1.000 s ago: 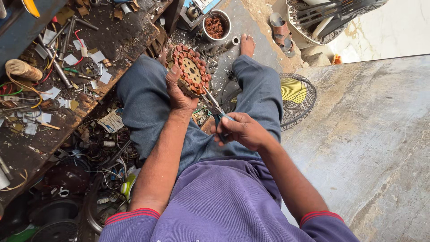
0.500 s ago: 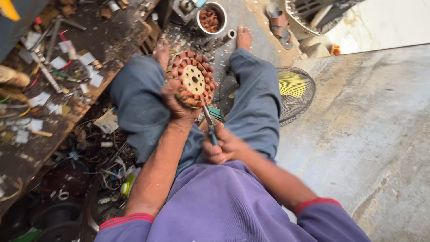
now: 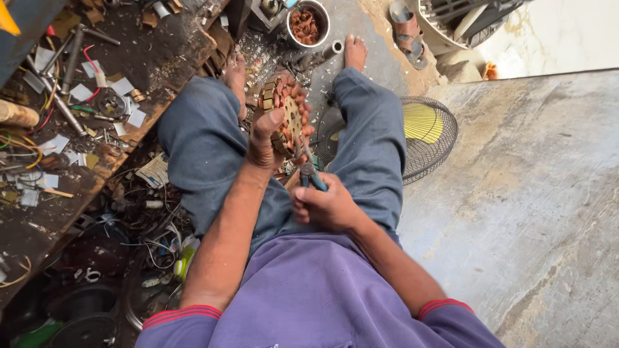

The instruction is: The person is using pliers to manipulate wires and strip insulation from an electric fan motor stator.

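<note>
left hand (image 3: 265,138) grips wound stator (image 3: 284,116) | right hand (image 3: 325,207) holds pliers (image 3: 308,169) against it

Repair workshop, grimy workbench (image 3: 161,45) strewn with wires and scraps, fan guard (image 3: 422,129) on concrete floor (image 3: 535,212)

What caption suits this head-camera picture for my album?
Seated person's left hand holds a copper-wound motor core while the right hand works pliers at it.
</note>
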